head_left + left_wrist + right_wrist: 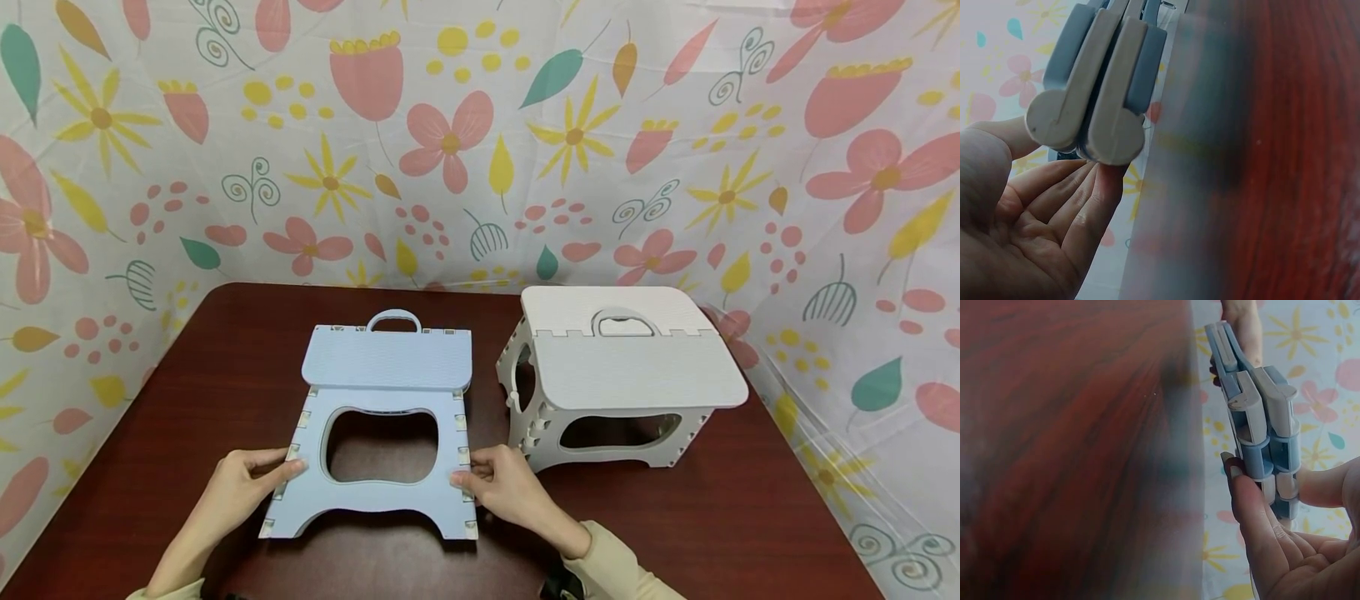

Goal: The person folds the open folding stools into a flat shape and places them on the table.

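While left hand (242, 485) and right hand (508, 487), two grips, pinch one folded blue stool (386, 362), one white stool (633, 371) stands unfolded

indoor room, possibly a home, floral curtain (450, 225), wood-grain table (187, 392)

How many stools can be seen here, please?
2: the blue stool, folded and held at its sides by the left hand and right hand, and the white stool, standing unfolded on the table, farther right.
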The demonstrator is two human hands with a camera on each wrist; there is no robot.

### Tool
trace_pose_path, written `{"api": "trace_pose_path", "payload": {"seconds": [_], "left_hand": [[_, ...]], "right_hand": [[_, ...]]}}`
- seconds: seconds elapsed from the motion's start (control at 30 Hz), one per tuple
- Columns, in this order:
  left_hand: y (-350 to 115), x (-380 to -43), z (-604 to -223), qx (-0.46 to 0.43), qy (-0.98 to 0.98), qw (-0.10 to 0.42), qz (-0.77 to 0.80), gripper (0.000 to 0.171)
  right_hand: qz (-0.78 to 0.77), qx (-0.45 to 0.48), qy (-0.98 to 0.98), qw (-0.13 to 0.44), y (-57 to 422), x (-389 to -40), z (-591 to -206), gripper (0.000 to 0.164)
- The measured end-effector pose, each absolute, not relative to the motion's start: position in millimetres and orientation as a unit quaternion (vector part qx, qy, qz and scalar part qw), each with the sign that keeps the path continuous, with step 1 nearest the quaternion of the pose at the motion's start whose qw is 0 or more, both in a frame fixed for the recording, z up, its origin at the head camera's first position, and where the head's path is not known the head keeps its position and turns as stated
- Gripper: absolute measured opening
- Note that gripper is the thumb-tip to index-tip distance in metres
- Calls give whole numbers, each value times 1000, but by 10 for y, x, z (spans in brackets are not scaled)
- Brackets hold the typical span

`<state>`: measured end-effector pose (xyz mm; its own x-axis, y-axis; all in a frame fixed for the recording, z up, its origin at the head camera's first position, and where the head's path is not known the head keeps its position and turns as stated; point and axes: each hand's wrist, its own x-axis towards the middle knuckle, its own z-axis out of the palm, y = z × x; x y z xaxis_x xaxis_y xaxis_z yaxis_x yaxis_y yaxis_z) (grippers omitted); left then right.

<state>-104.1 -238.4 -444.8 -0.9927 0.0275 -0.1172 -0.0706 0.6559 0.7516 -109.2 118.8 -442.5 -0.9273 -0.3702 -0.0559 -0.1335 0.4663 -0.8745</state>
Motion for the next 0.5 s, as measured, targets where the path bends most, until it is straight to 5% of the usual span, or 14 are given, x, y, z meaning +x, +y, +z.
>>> {"api": "trace_pose_path", "payload": {"seconds": [0.5], "left_hand": [[-2390, -1023, -4445, -6, 902, 70, 426, 47]], "right_hand": [[-501, -145, 844, 126, 1185, -1088, -4408, 24]]}}
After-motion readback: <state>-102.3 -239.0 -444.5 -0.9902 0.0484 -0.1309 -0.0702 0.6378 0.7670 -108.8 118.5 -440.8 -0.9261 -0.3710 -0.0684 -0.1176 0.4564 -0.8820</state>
